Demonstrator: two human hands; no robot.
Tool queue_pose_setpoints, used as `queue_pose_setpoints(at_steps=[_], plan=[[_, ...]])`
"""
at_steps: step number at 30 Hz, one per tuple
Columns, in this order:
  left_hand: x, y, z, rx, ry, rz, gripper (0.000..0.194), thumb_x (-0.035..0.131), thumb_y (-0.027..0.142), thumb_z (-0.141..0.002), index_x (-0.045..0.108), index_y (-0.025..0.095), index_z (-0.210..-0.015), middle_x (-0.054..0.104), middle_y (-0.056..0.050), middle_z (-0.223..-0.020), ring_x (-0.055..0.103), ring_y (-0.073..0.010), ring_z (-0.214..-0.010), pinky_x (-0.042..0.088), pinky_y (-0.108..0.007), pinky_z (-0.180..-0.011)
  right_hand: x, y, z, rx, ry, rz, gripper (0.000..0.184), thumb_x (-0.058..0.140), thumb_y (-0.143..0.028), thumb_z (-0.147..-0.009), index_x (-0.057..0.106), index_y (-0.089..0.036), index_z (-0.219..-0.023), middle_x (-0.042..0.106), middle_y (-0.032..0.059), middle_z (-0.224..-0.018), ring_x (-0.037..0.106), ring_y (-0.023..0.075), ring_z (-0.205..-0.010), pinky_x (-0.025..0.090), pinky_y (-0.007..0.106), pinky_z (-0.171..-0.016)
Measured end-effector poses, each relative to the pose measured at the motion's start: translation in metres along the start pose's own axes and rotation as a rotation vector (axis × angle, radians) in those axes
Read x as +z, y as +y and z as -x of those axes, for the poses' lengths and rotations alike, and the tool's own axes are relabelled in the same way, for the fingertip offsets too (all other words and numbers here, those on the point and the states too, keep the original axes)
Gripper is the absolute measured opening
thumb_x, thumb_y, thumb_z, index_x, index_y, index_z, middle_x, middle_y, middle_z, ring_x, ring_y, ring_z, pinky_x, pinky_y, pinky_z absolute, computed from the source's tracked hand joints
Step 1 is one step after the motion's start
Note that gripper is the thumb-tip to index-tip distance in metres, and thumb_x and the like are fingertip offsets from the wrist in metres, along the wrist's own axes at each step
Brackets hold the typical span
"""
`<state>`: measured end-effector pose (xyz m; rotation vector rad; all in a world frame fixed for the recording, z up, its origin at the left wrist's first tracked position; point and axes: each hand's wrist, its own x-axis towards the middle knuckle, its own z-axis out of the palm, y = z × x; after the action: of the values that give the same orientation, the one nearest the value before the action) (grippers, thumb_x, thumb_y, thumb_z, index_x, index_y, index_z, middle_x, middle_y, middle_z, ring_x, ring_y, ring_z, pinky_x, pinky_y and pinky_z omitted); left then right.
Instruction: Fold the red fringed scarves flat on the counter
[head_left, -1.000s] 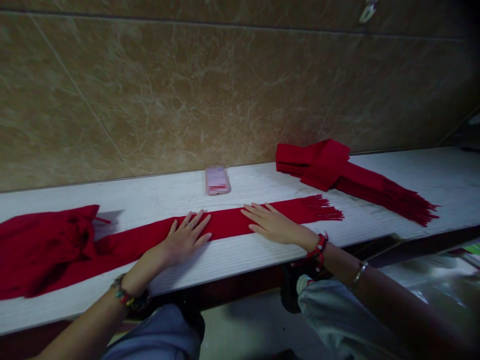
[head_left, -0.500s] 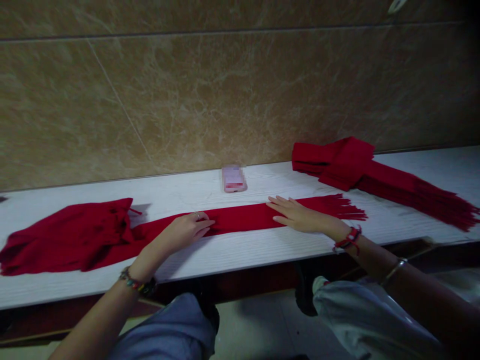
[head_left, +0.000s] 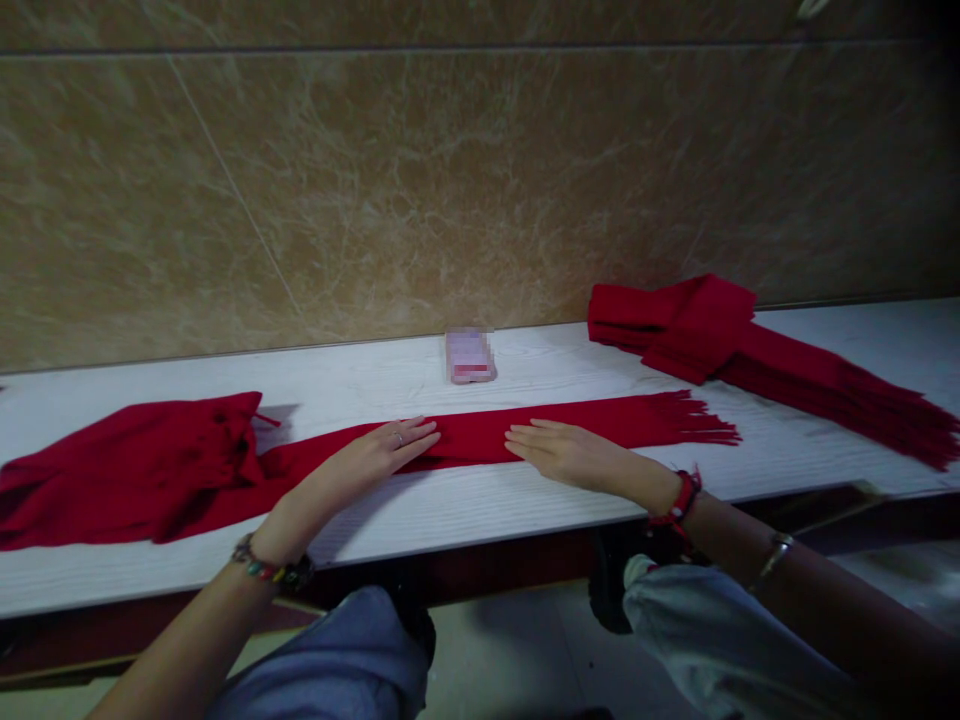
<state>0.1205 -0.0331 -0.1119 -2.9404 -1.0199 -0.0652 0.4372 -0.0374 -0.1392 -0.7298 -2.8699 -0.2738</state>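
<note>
A long red scarf (head_left: 472, 438) lies flat in a narrow strip along the white bench top, its fringe fanned out at the right end. Toward the left it runs into a loose, bunched heap of red cloth (head_left: 127, 460). My left hand (head_left: 375, 452) rests on the strip left of centre, fingers stretched out and pointing right. From the other side my right hand (head_left: 566, 452) lies flat on the cloth, fingers extended to the left. A short stretch of scarf shows between the two hands. Neither hand grips anything.
A second red scarf (head_left: 675, 325), folded over itself with its fringe trailing right, lies at the back right. A phone (head_left: 469, 356) sits near the marbled wall (head_left: 450, 190). The white bench top (head_left: 480, 510) ends just in front of my knees.
My right hand has slid left along the scarf, closer to my left hand. My left hand has shifted slightly right, its fingers now straighter. The scarf remains in place.
</note>
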Motion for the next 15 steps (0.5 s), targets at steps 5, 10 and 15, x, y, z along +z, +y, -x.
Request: queue_pose_setpoints(at_steps=[5, 10, 15], plan=[[-0.005, -0.002, 0.0, 0.022, 0.046, -0.036, 0.05, 0.03, 0.006, -0.086, 0.035, 0.024, -0.133, 0.038, -0.003, -0.137, 0.024, -0.0177, -0.13, 0.024, -0.043, -0.107, -0.002, -0.003, 0.003, -0.016, 0.034, 0.081, 0.043, 0.038, -0.002, -0.083, 0.046, -0.01, -0.124, 0.052, 0.0143, -0.123, 0.047, 0.0191, -0.116, 0.043, 0.036, -0.094], [0.005, -0.008, 0.002, 0.011, -0.049, 0.031, 0.054, 0.028, 0.004, -0.085, 0.033, 0.026, -0.133, 0.036, 0.0, -0.138, 0.025, -0.0155, -0.13, 0.026, -0.038, -0.106, -0.006, -0.006, 0.005, -0.045, 0.038, 0.142, 0.04, 0.041, -0.001, -0.082, 0.049, -0.006, -0.12, 0.055, 0.0167, -0.119, 0.051, 0.0211, -0.111, 0.046, 0.035, -0.091], [0.012, -0.01, 0.004, -0.131, -0.054, 0.107, 0.058, 0.031, 0.005, -0.082, 0.026, 0.027, -0.136, 0.033, 0.0, -0.14, 0.034, -0.0133, -0.125, 0.032, -0.031, -0.102, -0.011, -0.007, 0.006, -0.038, 0.036, 0.163, 0.04, 0.04, 0.001, -0.08, 0.05, -0.005, -0.119, 0.055, 0.0172, -0.118, 0.053, 0.021, -0.108, 0.048, 0.034, -0.088]])
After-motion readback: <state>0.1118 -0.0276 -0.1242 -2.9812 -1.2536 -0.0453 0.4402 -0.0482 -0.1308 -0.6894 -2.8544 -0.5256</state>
